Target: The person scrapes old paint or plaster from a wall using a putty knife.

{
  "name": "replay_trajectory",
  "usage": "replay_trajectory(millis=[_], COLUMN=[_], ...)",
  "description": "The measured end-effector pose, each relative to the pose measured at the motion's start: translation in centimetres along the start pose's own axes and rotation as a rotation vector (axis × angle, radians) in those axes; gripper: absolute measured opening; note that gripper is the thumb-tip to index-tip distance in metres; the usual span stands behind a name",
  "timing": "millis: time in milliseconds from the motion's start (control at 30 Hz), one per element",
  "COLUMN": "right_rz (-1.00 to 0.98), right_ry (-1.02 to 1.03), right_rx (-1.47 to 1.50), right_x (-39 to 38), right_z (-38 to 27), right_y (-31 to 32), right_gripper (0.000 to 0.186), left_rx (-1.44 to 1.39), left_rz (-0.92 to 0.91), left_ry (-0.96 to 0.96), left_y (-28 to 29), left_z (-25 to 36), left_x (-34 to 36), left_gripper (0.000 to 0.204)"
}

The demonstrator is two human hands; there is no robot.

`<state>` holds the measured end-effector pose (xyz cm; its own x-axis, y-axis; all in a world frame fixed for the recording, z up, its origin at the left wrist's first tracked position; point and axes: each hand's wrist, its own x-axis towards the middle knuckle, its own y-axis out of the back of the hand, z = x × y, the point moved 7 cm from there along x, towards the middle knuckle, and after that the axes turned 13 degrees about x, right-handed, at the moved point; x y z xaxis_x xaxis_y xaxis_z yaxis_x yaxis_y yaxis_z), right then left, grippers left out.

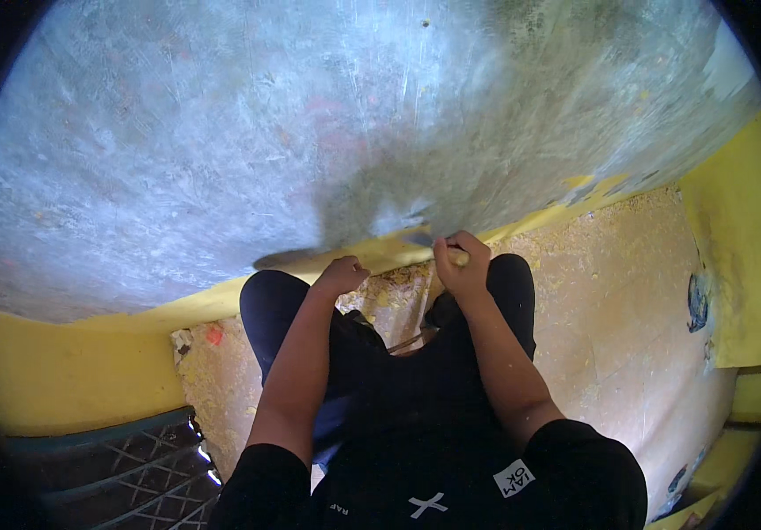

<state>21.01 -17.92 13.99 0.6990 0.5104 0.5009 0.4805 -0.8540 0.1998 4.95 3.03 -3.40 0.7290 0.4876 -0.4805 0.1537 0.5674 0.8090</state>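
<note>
My right hand [464, 265] is closed round the pale handle of a scraper [418, 238], whose flat blade lies against the low part of the wall. That wall [221, 159] is mostly bare grey, with a strip of yellow paint [380, 253] left along its foot. Beside my left knee, my left hand [342, 276] is curled into a loose fist close to the yellow strip. Nothing shows in its fingers, though their inner side is partly hidden.
Yellow paint flakes [398, 296] litter the tan floor [593, 283] along the wall. Yellow walls stand at the left [71, 371] and right [734, 256]. A dark metal grille [133, 468] is at the lower left. A dark crumpled item [697, 302] lies by the right wall.
</note>
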Motion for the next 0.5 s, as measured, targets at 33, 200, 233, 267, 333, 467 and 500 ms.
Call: replay_trajectory(millis=[33,200,233,267,333,467,500], right_rz=[0.169,0.028,-0.154,-0.077,0.048,0.171,0.144], right_ry=[0.052,0.046,-0.045,-0.025,0.038,0.174,0.223], right_rx=[0.129,-0.088,-0.311,-0.199,-0.023,0.086,0.042], right_x=[-0.1,0.6,0.4,-0.4,-0.6,1.1,1.6], right_z=[-1.2,0.7,2.6,3.1,1.6,-2.8,-2.6], right_y=[1.1,0.3,-1.0,-0.2,0.3,1.4,1.1], right_gripper=[0.021,0.018,0.015,0.011,0.011,0.015,0.016], left_rx=[-0.008,0.027,0.033,0.007,-0.02,-0.011,-0.02], left_rz=[0.003,-0.006,-0.006,-0.031,-0.046,0.007,0.012], left_ry=[-0.005,-0.022,-0.025,-0.016,0.012,-0.036,-0.061], left_y=[-0.1,-0.2,-0.2,-0.6,-0.3,0.0,0.2], left_z=[0.0,0.6,0.8,1.0,0.5,0.7,0.7], left_x=[0.0,0.4,0.4,0.3,0.1,0.1,0.6], left_gripper=[0.039,0.039,0.039,0.039,0.04,0.041,0.041])
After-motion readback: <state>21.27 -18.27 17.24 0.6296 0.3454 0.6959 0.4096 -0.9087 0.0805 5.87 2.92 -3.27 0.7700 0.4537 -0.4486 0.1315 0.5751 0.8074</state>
